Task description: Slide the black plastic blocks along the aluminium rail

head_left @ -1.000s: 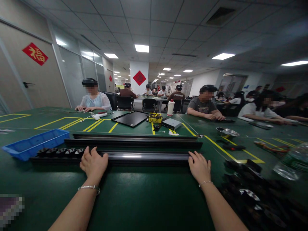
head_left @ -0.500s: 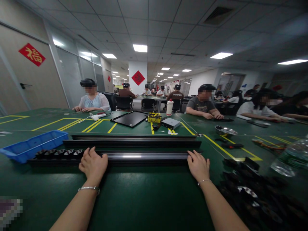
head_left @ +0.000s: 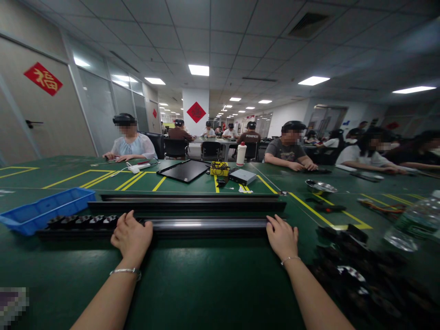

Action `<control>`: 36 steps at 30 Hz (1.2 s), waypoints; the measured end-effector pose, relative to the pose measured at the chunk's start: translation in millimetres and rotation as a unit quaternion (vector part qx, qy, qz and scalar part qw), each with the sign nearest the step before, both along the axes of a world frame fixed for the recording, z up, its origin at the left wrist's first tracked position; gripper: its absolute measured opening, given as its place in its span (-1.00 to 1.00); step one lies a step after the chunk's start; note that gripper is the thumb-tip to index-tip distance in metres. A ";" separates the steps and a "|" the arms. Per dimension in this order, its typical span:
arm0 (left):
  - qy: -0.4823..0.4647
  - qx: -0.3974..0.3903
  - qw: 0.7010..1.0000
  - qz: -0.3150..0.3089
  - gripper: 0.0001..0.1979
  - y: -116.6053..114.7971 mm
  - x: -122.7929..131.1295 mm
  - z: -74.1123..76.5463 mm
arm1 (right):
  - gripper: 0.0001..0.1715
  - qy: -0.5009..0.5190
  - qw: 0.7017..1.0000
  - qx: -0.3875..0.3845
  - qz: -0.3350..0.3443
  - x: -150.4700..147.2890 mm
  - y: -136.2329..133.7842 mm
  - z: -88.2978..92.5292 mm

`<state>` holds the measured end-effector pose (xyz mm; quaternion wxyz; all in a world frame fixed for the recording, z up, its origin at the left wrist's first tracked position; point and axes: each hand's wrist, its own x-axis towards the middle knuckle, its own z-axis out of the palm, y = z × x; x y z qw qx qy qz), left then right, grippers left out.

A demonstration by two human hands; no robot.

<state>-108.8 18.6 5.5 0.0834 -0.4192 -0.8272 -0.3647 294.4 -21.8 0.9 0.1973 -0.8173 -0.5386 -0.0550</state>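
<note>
A long black rail [head_left: 206, 223] with a glossy channel lies crosswise on the table before me. Several black parts with shiny metal tops [head_left: 82, 221] sit in a row in its left section. My left hand [head_left: 132, 236] is closed over the rail beside the last part of that row; its palm hides what lies under it. At the rail's right end, my right hand [head_left: 282, 236] is curled round it, fingers over the top and thumb on the right. Just behind, parallel, lies a second black rail [head_left: 192, 202].
A blue bin [head_left: 51, 208] stands left. On the right are a heap of black parts [head_left: 357, 270], a plastic bottle [head_left: 412, 224], a metal bowl [head_left: 320, 187] and a black-and-red tool [head_left: 328, 207]. Farther back lie a black panel [head_left: 185, 170] and a grey box [head_left: 242, 176]. People sit across the table.
The whole view has shifted very slightly. Both hands keep their places on the rail, and the parts in it look the same.
</note>
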 end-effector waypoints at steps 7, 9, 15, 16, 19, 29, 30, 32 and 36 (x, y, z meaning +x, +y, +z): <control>-0.004 -0.020 1.000 -0.005 -0.41 -0.3 -0.9 1.3 | -0.40 0.007 1.000 -0.009 -0.004 -2.4 -1.7 3.5; -0.006 -0.021 1.000 -0.007 -0.41 -0.6 -1.0 2.0 | -0.39 0.010 1.000 -0.012 -0.004 -2.9 -2.1 4.2; -0.014 -0.035 0.999 -0.013 -0.41 -2.8 0.8 7.0 | -0.39 0.008 1.000 -0.012 -0.003 -3.1 -2.4 5.0; -0.015 -0.038 0.999 -0.014 -0.41 -3.1 1.2 7.8 | -0.39 0.008 1.000 -0.012 -0.004 -2.9 -2.2 4.7; -0.011 -0.041 0.999 -0.012 -0.42 -3.3 1.7 8.7 | -0.39 0.008 1.000 -0.011 -0.001 -2.1 -1.4 3.2; -0.022 -0.031 0.999 -0.020 -0.41 -1.1 -0.2 4.6 | -0.41 0.003 1.000 -0.004 -0.004 -0.5 0.4 0.0; -0.027 -0.034 0.999 -0.023 -0.41 -1.3 -0.1 4.9 | -0.41 0.003 1.000 -0.006 -0.004 -0.5 0.3 0.4; -0.032 -0.041 0.998 -0.025 -0.41 -1.9 0.2 6.1 | -0.41 0.004 1.000 -0.010 -0.004 -0.5 0.1 1.3; -0.034 -0.051 0.998 -0.026 -0.41 -3.2 1.4 8.8 | -0.39 0.008 1.000 -0.015 -0.003 -0.4 0.0 2.3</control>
